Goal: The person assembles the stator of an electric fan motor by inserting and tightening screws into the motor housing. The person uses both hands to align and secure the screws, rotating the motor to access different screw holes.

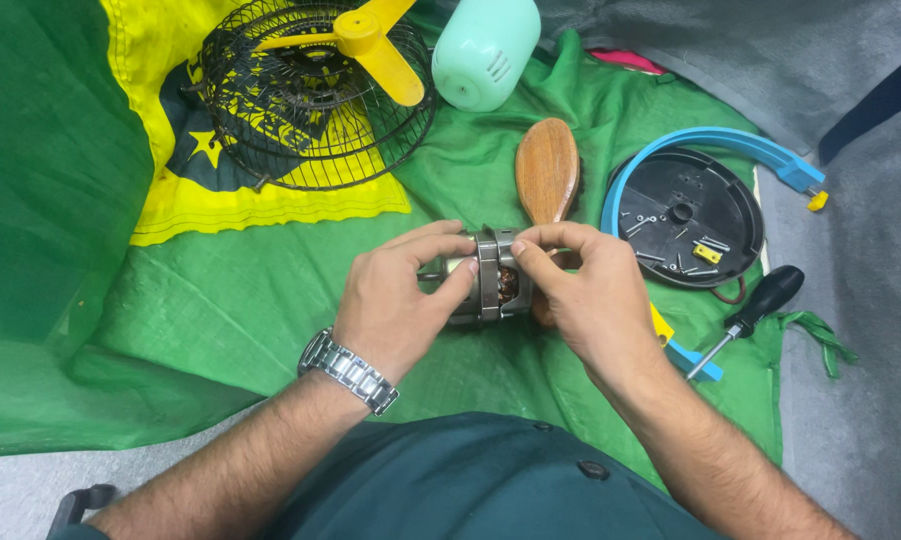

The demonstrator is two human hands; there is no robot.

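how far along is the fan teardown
Done: the cage with its yellow blade lies apart, the mint rear cover is off, and the black base lies open with loose screws in it. In hand: the left hand and right hand grip the bare motor. Left: the motor looks unopened; the screwdriver lies unused.

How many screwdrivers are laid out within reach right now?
1: a black-handled screwdriver lies on the green cloth, right of the right hand, below the round black base. Others may be hidden.
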